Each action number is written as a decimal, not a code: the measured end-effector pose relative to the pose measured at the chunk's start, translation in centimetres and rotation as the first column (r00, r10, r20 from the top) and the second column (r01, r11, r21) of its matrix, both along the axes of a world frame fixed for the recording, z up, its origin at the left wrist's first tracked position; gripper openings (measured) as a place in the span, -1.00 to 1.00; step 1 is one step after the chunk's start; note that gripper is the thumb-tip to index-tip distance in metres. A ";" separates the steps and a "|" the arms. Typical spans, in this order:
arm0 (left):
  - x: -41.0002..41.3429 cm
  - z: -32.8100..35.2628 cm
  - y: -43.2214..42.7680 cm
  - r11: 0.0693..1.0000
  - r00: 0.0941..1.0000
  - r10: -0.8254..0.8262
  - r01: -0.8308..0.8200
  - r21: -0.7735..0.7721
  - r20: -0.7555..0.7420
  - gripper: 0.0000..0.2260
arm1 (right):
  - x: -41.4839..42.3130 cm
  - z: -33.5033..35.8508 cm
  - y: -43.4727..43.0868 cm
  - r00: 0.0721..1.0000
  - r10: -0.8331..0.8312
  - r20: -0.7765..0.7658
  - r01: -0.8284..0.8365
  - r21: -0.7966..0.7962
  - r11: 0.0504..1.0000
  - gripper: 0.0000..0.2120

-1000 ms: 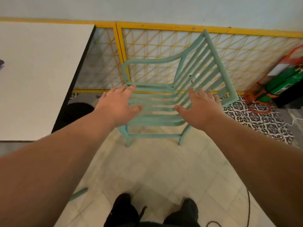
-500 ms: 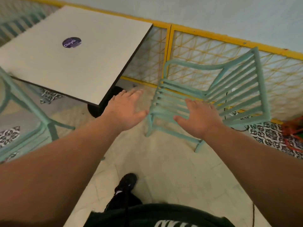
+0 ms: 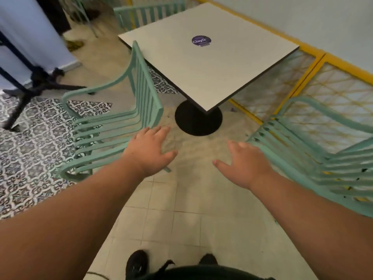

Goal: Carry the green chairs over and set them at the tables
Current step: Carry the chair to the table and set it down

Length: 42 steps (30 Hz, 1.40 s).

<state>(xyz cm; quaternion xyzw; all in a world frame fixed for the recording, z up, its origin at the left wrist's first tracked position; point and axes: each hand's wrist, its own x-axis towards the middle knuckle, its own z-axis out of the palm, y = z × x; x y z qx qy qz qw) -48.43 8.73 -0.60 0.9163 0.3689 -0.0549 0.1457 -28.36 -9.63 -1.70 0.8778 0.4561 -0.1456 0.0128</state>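
With both hands empty, fingers spread, my left hand (image 3: 150,151) beside one green slatted chair (image 3: 113,118) and my right hand (image 3: 245,163) beside another chair (image 3: 314,158), I judged squaring each to the table (image 3: 205,57) best.

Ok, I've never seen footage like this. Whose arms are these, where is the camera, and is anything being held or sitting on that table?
There is no robot here. A person wears a wide-angle camera on the head, looking forward and down, so the arms and shoes are their own. The left hand and right hand are spread open above the floor, holding nothing. One green chair stands on the left, its back against the table; another green chair stands on the right by the yellow railing. The tabletop carries only a round purple sticker.
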 end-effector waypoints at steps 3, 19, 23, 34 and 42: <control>-3.3 -0.1 2.7 0.999 0.999 0.037 -0.037 0.009 0.003 -0.27 | -2.2 -0.1 3.7 1.000 0.027 0.000 -0.027 0.030 0.999 -0.21; -11.4 -5.3 19.3 0.999 0.998 -0.031 0.029 -0.042 -0.059 -0.28 | -11.1 -2.7 21.8 0.999 0.027 -0.045 -0.022 0.108 0.994 -0.25; -12.0 -7.9 21.8 0.998 0.995 0.018 -0.024 -0.063 -0.097 -0.29 | -11.8 -5.3 25.0 0.987 0.149 -0.068 -0.142 0.089 0.986 -0.25; -12.7 -19.4 27.5 0.989 0.979 0.002 -0.032 -0.143 -0.206 -0.33 | -13.2 -15.5 33.7 0.924 0.382 -0.005 -0.382 -0.078 0.921 -0.40; -11.2 -27.2 29.2 0.969 0.921 -0.173 0.096 -0.228 -0.348 -0.38 | -11.8 -20.1 36.5 0.874 0.422 0.241 -0.338 -0.323 0.884 -0.59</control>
